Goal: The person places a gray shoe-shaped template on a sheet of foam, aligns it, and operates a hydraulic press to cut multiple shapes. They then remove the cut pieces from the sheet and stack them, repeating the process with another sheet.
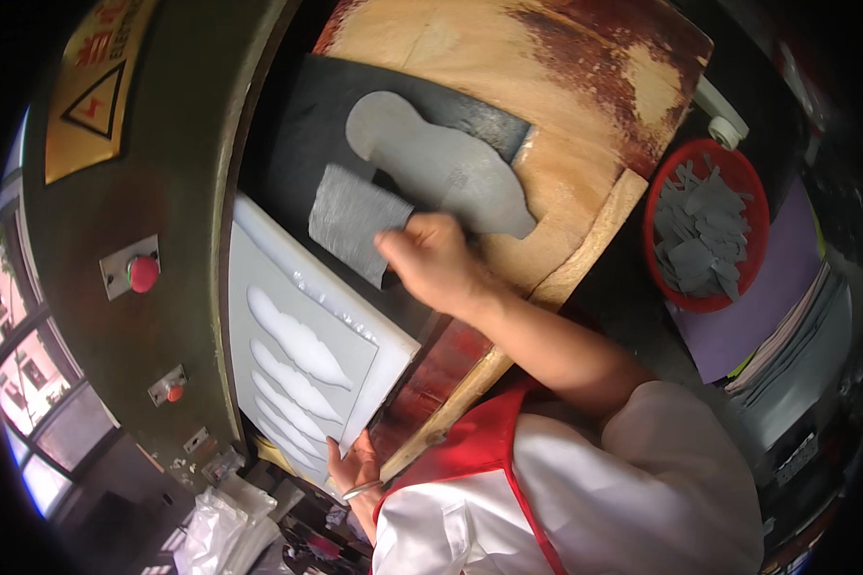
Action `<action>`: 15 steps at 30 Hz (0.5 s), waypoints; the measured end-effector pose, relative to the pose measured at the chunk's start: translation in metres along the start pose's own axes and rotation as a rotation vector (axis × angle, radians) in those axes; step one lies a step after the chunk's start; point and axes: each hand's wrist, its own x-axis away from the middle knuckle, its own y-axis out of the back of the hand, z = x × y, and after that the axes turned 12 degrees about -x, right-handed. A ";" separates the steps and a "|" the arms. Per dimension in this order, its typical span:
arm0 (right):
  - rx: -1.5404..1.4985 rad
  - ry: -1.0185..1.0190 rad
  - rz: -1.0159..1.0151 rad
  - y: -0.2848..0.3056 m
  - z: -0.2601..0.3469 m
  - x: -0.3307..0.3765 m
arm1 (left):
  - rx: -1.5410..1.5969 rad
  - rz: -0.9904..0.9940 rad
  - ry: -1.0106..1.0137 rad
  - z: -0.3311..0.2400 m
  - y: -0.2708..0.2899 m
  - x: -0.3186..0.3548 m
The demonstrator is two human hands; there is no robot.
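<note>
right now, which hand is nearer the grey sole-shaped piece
Right. The right hand is close beside the grey sole-shaped piece, holding a smaller grey piece; the left hand is farther off, at the white board's edge.

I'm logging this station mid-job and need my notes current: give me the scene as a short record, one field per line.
Right hand: holds a grey, roughly rectangular piece
Left hand: at the lower edge of the white board; grip unclear
On the board: grey sheet with several long, curved cut-outs
Wooden bench: dark mat on it
On the mat: grey sole-shaped piece, one end over bare wood
Right side: red bowl of grey scraps
Left side: green panel with pink-red button
</note>
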 end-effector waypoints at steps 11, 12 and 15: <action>0.891 0.469 0.244 0.014 0.000 0.003 | 0.106 0.069 -0.026 0.013 -0.011 0.008; 0.900 0.438 0.240 0.014 -0.002 0.002 | 0.103 0.066 -0.023 0.013 -0.013 0.009; 1.040 0.241 0.358 0.008 -0.003 -0.006 | 0.182 0.066 0.020 0.013 -0.016 0.011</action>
